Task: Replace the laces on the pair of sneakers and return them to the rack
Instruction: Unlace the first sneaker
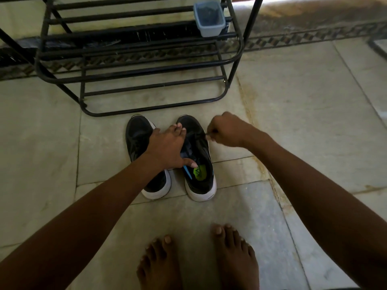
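Observation:
Two black sneakers with white soles stand side by side on the floor, toes toward the rack. My left hand (167,147) lies across the right sneaker (199,164), fingers over its toe side and thumb at the tongue, holding it down. My right hand (225,130) is curled just right of that shoe and pinches a dark lace (204,136) that runs out from its eyelets. The left sneaker (138,139) is partly hidden under my left forearm. The black metal shoe rack (146,68) stands just beyond the shoes.
A small blue plastic tub (209,19) sits on an upper rack bar at the right. My bare feet (199,258) stand on the pale tiled floor near the bottom. A dark patterned border strip (314,36) runs along the wall.

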Motion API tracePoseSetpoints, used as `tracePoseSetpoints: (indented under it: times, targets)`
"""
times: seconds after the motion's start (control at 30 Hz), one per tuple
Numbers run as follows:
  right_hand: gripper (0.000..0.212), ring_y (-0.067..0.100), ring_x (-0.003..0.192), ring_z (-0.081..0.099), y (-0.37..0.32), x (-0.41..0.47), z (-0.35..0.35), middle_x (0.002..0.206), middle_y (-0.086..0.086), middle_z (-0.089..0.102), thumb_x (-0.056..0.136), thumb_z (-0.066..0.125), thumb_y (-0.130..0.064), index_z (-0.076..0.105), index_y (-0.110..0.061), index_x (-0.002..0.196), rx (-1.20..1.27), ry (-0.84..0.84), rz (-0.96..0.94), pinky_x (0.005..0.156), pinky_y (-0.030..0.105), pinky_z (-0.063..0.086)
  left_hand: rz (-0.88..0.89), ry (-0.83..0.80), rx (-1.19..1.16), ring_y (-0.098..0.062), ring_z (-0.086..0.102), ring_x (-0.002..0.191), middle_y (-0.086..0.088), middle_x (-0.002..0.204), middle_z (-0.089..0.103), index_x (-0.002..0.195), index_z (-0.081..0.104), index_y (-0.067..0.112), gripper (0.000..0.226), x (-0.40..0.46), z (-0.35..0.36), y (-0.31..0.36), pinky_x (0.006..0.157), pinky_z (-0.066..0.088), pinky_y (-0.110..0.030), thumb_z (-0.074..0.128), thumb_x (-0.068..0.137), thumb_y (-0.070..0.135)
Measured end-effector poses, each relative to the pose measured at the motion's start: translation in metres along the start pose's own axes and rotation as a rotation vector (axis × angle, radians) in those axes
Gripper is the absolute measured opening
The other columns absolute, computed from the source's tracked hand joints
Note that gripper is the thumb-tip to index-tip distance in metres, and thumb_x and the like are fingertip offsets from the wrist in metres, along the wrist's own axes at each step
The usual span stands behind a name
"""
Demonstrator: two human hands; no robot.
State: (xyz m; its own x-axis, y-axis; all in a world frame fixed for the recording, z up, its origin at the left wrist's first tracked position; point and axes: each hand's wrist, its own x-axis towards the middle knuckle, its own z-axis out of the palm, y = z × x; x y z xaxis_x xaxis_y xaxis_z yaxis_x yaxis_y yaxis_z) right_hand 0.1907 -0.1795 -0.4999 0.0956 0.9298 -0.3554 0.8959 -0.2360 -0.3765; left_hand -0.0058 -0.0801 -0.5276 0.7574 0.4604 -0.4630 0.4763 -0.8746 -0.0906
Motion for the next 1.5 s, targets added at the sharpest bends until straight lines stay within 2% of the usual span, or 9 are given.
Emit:
tracePoseSetpoints:
  times: [0.17, 0.27, 0.37, 0.43, 0.53, 0.73, 0.97, 1.2, 1.5]
  targets:
    - [0.028, 0.015, 0.101, 0.056, -0.014, -0.010, -0.018, 0.094, -0.005, 0.065, 0.100, 0.059, -0.026, 0.068, -0.019, 0.074, 0.512, 0.508, -0.161, 0.093, 0.035, 0.042, 0.015, 0.033, 0.000, -0.024, 0.016, 0.156, -0.011, 0.171, 0.012, 0.162, 0.013, 0.011, 0.131, -0.001, 0.001, -0.001, 0.118, 0.028, -0.056, 0.046, 0.069, 0.098]
    - [0.037, 0.031, 0.095, 0.066, -0.021, -0.013, -0.018, 0.090, 0.016, 0.069, 0.108, 0.042, -0.020, 0.056, -0.010, 0.076, 1.192, 0.429, -0.179, 0.097, 0.052, 0.050, 0.022, 0.025, -0.010, -0.025, 0.014, 0.157, -0.012, 0.171, 0.010, 0.162, 0.012, 0.011, 0.131, -0.001, 0.002, -0.002, 0.119, 0.027, -0.056, 0.047, 0.070, 0.097]
    - [0.038, 0.024, 0.061, 0.050, -0.026, -0.012, -0.015, 0.067, 0.011, 0.051, 0.110, 0.039, -0.024, 0.049, -0.010, 0.076, 1.615, 0.302, -0.033, 0.060, 0.039, 0.052, 0.014, 0.022, -0.005, -0.025, 0.014, 0.157, -0.011, 0.171, 0.009, 0.162, 0.011, 0.011, 0.131, -0.002, 0.002, -0.002, 0.119, 0.027, -0.056, 0.046, 0.070, 0.097]
    - [0.038, 0.018, 0.054, 0.041, -0.018, -0.005, -0.007, 0.065, 0.009, 0.045, 0.111, 0.038, -0.028, 0.048, -0.011, 0.078, 1.331, 0.337, 0.073, 0.049, 0.030, 0.034, 0.017, 0.012, 0.007, -0.024, 0.013, 0.157, -0.012, 0.171, 0.007, 0.163, 0.009, 0.011, 0.131, -0.002, 0.001, -0.001, 0.120, 0.027, -0.056, 0.045, 0.071, 0.097]
    - [0.032, 0.020, 0.060, 0.050, 0.000, 0.005, 0.014, 0.071, 0.008, 0.053, 0.109, 0.041, -0.029, 0.049, -0.011, 0.084, 0.479, 0.383, 0.043, 0.059, 0.033, 0.040, 0.011, 0.000, 0.007, -0.024, 0.011, 0.157, -0.011, 0.172, 0.005, 0.163, 0.008, 0.011, 0.130, -0.002, 0.000, 0.000, 0.120, 0.026, -0.057, 0.045, 0.072, 0.096]
    - [0.021, 0.029, 0.070, 0.058, -0.012, 0.008, 0.050, 0.083, 0.007, 0.056, 0.106, 0.038, -0.039, 0.048, -0.021, 0.112, -0.066, 0.134, -0.063, 0.060, 0.038, 0.051, 0.005, 0.002, 0.004, -0.025, 0.013, 0.157, -0.012, 0.171, 0.006, 0.163, 0.008, 0.011, 0.131, 0.000, 0.002, 0.001, 0.119, 0.029, -0.055, 0.046, 0.071, 0.096]
    - [0.034, 0.023, 0.064, 0.057, -0.023, 0.013, 0.040, 0.071, 0.004, 0.056, 0.100, 0.051, -0.047, 0.057, -0.018, 0.081, -0.051, 0.220, 0.007, 0.063, 0.035, 0.053, 0.008, 0.015, 0.001, -0.025, 0.014, 0.157, -0.012, 0.171, 0.007, 0.163, 0.009, 0.011, 0.130, -0.001, 0.004, 0.001, 0.118, 0.030, -0.057, 0.045, 0.071, 0.096]
    - [0.052, 0.009, 0.044, 0.035, -0.012, -0.001, -0.004, 0.047, -0.004, 0.037, 0.099, 0.062, -0.033, 0.046, -0.018, 0.052, 0.478, 0.561, -0.001, 0.054, 0.031, 0.036, 0.003, 0.006, 0.029, -0.027, 0.015, 0.156, -0.013, 0.171, 0.007, 0.162, 0.008, 0.011, 0.130, -0.001, 0.005, 0.002, 0.117, 0.031, -0.058, 0.045, 0.072, 0.096]
    - [0.046, 0.030, 0.094, 0.065, -0.019, -0.017, 0.011, 0.083, 0.022, 0.062, 0.109, 0.041, -0.028, 0.058, -0.013, 0.069, 1.393, 0.495, -0.042, 0.084, 0.045, 0.050, 0.011, 0.001, 0.006, -0.026, 0.013, 0.157, -0.013, 0.171, 0.005, 0.163, 0.007, 0.010, 0.130, 0.000, 0.006, 0.001, 0.119, 0.029, -0.059, 0.045, 0.072, 0.096]
